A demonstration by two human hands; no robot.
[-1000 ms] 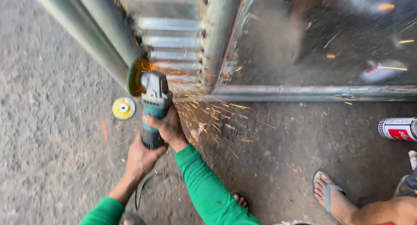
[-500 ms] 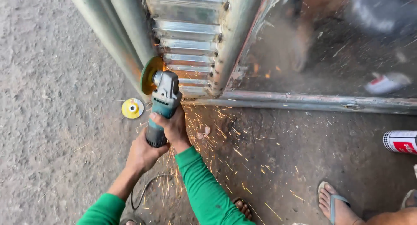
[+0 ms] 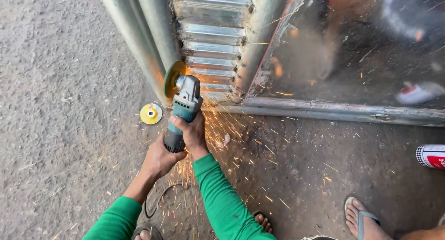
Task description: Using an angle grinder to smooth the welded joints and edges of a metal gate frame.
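Note:
Both my hands hold a teal and grey angle grinder (image 3: 184, 106). My right hand (image 3: 194, 134) wraps the body near the head, and my left hand (image 3: 160, 157) grips the rear handle. Its spinning disc (image 3: 172, 77) touches the lower part of a metal frame post (image 3: 153, 59). Orange sparks (image 3: 218, 128) spray down and to the right over the dark floor. Both my sleeves are green.
A loose yellow disc (image 3: 151, 114) lies on the concrete left of the grinder. Corrugated metal slats (image 3: 211, 50) and a shiny sheet panel (image 3: 361, 54) fill the frame. A spray can (image 3: 431, 155) lies at the right. Another person's sandalled foot (image 3: 364, 219) stands bottom right. A black cord (image 3: 157, 200) loops below.
The view has shifted a little, so the frame and grinder sit further right in the picture. The grinder stays pressed on the post, and sparks keep flying.

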